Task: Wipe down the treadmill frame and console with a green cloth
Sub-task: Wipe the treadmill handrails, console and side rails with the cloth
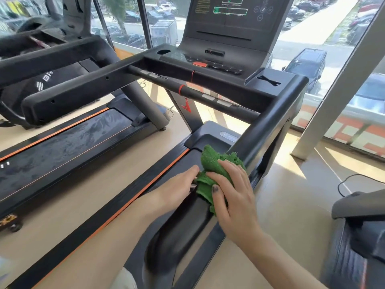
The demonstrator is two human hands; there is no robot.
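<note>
A bunched green cloth (pixel 214 165) lies on the black right handrail (pixel 270 130) of the treadmill, near its lower end. My right hand (pixel 233 192) grips the cloth from above, fingers wrapped over it. My left hand (pixel 179 186) reaches in from the left with straight fingers, its fingertips touching the cloth's left edge and the rail. The console (pixel 229 21) with its lit display stands at the top, above the button panel with a red stop button (pixel 199 64). The left handrail (pixel 83 88) runs toward me at the left.
A second treadmill (pixel 62 142) stands to the left, and part of another machine (pixel 358 215) sits at the right edge. A black cable (pixel 343 182) lies on the floor at right. Large windows and a white slanted column (pixel 337 97) are behind.
</note>
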